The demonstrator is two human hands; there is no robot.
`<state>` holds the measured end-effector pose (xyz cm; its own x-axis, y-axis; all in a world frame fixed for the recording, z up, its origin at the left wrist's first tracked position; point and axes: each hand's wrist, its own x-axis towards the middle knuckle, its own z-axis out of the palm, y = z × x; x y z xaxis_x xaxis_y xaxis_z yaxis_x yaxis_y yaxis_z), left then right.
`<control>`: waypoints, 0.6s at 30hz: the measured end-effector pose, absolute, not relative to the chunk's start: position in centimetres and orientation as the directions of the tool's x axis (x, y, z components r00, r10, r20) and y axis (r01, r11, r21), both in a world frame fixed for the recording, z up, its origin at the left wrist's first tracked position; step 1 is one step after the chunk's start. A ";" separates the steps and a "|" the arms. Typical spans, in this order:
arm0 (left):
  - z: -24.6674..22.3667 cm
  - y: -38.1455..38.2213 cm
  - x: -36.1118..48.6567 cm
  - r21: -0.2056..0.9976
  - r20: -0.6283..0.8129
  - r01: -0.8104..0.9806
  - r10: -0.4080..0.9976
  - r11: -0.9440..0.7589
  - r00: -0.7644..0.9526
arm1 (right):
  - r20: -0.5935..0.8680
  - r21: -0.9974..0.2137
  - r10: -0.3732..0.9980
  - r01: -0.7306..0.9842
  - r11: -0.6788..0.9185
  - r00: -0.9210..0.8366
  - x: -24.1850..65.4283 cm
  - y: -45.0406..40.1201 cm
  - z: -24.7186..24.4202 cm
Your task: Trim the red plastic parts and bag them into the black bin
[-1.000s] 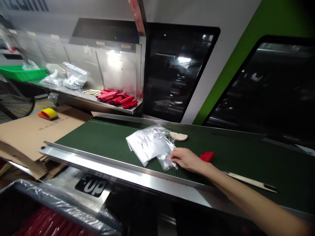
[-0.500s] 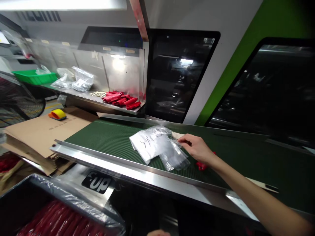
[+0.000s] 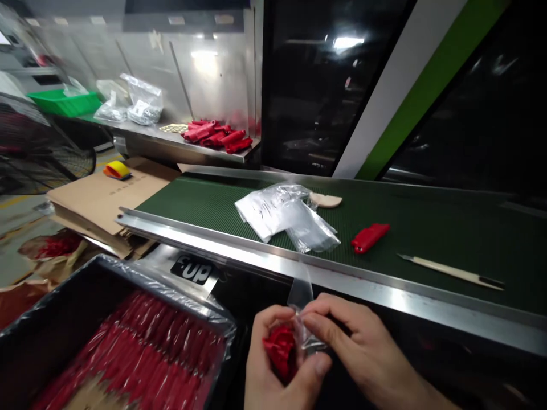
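My left hand [image 3: 273, 364] is wrapped round a red plastic part [image 3: 282, 348], low in front of the conveyor. Close beside it, my right hand [image 3: 354, 336] pinches a clear plastic bag [image 3: 302, 296] against the part. Whether the part is inside the bag is hard to make out. On the green belt [image 3: 200, 199] lie a white bag with handwriting [image 3: 267, 213] and clear bags [image 3: 314, 228] overlapping it. A second red part [image 3: 370, 237] rests on the belt to their right. Further right lies a thin knife with a pale handle [image 3: 453, 272].
At lower left, a lined black bin [image 3: 98, 267] holds rows of bagged red parts. Flat cardboard [image 3: 98, 199] carries a yellow-orange tape roll [image 3: 117, 169]. Red parts [image 3: 213, 135] and clear bags [image 3: 145, 105] sit on the metal shelf. A beige pad [image 3: 325, 200] lies behind the belt's bags.
My right hand has drawn back from the bags on the belt with a clear bag. My left hand has come into view holding a red part. The camera view has tilted down.
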<state>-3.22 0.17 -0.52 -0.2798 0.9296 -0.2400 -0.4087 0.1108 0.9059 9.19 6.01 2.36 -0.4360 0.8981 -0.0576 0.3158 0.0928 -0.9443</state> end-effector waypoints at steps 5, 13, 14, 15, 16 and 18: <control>-0.8 -0.2 -3.0 0.817 -0.408 -0.509 0.895 0.269 -0.182 | 0.106 -0.922 0.973 0.345 0.173 -0.205 9.2 4.4 0.5; -0.7 -0.4 -2.6 0.888 -0.382 -0.358 0.897 0.290 -0.222 | 0.288 -0.866 0.951 0.393 0.310 -0.115 11.3 3.5 -0.1; -0.6 -0.4 -2.7 0.904 -0.363 -0.322 0.903 0.281 -0.231 | 0.237 -0.872 0.954 0.393 0.293 -0.186 11.6 3.4 0.0; -0.6 -0.4 -2.8 0.920 -0.340 -0.284 0.910 0.270 -0.238 | 0.174 -0.875 0.947 0.400 0.274 -0.269 11.8 3.4 0.1; -0.6 -0.5 -2.9 0.936 -0.312 -0.244 0.921 0.255 -0.234 | 0.117 -0.867 0.929 0.419 0.268 -0.352 12.0 3.4 0.2; -0.9 -0.6 -3.2 0.960 -0.259 -0.160 0.947 0.230 -0.190 | 0.063 -0.824 0.885 0.476 0.307 -0.461 12.3 3.4 0.3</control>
<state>-3.15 -0.60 -0.89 -0.1898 0.9472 -0.2585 -0.1600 0.2299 0.9600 12.28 3.45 0.25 -0.4609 0.8852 0.0634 0.4761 0.3069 -0.8241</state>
